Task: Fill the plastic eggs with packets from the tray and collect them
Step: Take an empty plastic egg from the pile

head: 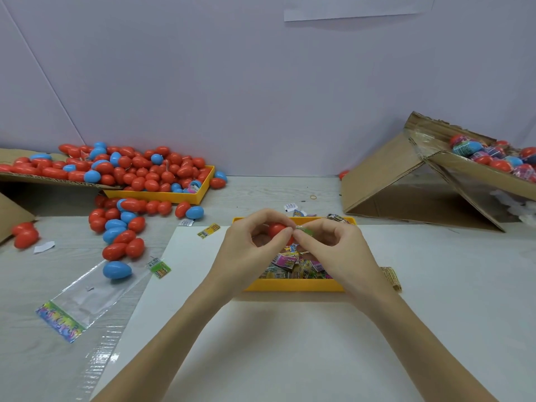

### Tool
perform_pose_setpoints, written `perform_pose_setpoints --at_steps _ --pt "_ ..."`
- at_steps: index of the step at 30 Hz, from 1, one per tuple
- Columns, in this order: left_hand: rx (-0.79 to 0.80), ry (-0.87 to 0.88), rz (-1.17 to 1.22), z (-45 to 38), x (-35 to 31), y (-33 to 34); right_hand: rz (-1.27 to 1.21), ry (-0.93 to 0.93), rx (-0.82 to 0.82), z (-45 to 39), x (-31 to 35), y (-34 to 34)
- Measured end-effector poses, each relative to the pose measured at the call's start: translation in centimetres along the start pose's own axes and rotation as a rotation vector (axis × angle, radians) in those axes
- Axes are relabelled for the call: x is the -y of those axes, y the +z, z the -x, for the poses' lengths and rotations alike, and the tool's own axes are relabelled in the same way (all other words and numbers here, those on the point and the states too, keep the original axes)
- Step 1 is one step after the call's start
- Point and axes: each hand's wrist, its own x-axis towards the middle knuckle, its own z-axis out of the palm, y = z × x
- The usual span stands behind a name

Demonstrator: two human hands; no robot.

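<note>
My left hand (pixel 255 242) grips a red plastic egg (pixel 276 230) above the yellow tray (pixel 293 285) in the middle of the table. My right hand (pixel 333 245) pinches a small green packet (pixel 305 231) right against the egg. The tray under both hands holds several colourful packets (pixel 293 266). Whether the egg is split into halves is hidden by my fingers.
A heap of red and blue eggs (pixel 130 169) spills from a second yellow tray (pixel 162 195) and cardboard at the left. A tilted cardboard box (pixel 470 169) with filled eggs stands at the right. Loose packets (pixel 208 230) and a clear bag (pixel 84 297) lie on the table.
</note>
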Motion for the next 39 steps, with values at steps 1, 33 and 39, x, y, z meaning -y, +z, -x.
perform_pose_setpoints --at_steps 1,33,39 --pt "-0.003 0.003 -0.013 0.0 0.0 0.0 -0.004 0.007 0.024 0.0 0.0 0.0" --pt "0.161 -0.031 0.038 -0.3 0.1 -1.4 -0.001 -0.024 0.037 0.0 0.6 -0.9" --pt "0.13 -0.008 0.022 -0.5 0.3 -1.5 0.068 -0.057 0.037 0.1 0.9 -0.9"
